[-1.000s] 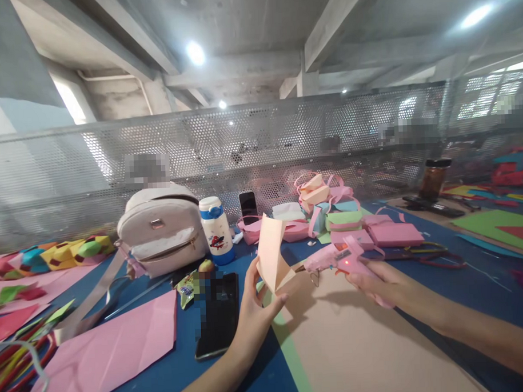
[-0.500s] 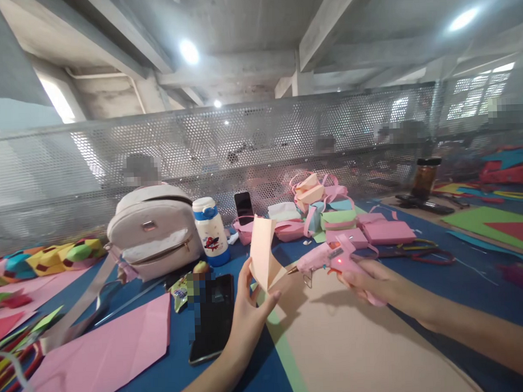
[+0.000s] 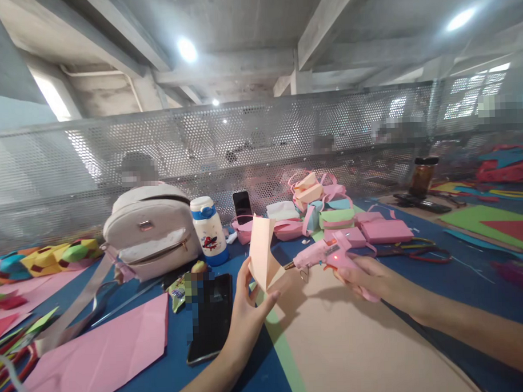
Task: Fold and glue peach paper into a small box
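In my left hand (image 3: 248, 311) is a folded peach paper piece (image 3: 260, 250), held upright between thumb and fingers above the table. My right hand (image 3: 358, 275) grips a pink hot glue gun (image 3: 327, 252) with a small red light lit on its side. The gun's metal nozzle points left and is at the paper's lower right flap; whether it touches I cannot tell. Under both hands lies a large peach sheet (image 3: 369, 341), with a green sheet (image 3: 283, 338) showing along its left edge.
A black phone (image 3: 212, 318) and pink paper (image 3: 108, 350) lie to the left. Behind stand a pale backpack (image 3: 153, 234), a drink bottle (image 3: 209, 232) and several small paper bags (image 3: 337, 219). Scissors (image 3: 422, 252) lie at right, and a perforated metal screen (image 3: 251, 145) runs along the back.
The view has shifted very slightly. Both hands keep nearly the same pose, with the glue gun's nozzle still beside the folded paper.
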### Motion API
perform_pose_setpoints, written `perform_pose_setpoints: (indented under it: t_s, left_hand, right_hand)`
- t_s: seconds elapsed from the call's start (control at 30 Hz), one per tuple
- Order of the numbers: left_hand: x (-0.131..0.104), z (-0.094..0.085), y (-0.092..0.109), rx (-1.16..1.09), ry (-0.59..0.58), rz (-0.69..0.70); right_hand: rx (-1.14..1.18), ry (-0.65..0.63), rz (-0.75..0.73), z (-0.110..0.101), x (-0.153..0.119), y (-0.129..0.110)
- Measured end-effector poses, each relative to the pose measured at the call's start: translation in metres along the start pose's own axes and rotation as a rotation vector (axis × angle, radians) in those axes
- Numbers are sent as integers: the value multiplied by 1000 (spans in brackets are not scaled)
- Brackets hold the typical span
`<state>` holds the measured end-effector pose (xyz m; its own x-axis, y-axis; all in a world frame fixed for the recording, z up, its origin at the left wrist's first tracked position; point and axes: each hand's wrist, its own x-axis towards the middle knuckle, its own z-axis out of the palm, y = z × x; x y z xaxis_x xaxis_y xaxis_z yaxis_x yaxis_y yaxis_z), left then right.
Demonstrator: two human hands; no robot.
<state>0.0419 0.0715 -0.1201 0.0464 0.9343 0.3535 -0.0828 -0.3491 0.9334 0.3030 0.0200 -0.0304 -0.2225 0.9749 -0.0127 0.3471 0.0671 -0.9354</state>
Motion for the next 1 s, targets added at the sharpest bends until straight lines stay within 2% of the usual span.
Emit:
perform_pose_setpoints:
  t_s: [0.17, 0.47, 0.77, 1.0]
  left_hand:
    - [0, 2, 3, -18, 4, -6]
    - [-1, 2, 4, -7, 8, -18]
    - [-1, 2, 4, 0, 2, -13]
    - [-2, 3, 4, 0, 29, 1]
  right_hand:
    - [-21, 12, 34, 2, -1, -2]
    - [-14, 46, 51, -1, 2, 22]
    - [-16, 63, 26, 2, -1, 7]
    - [36, 50, 30, 1, 0, 22]
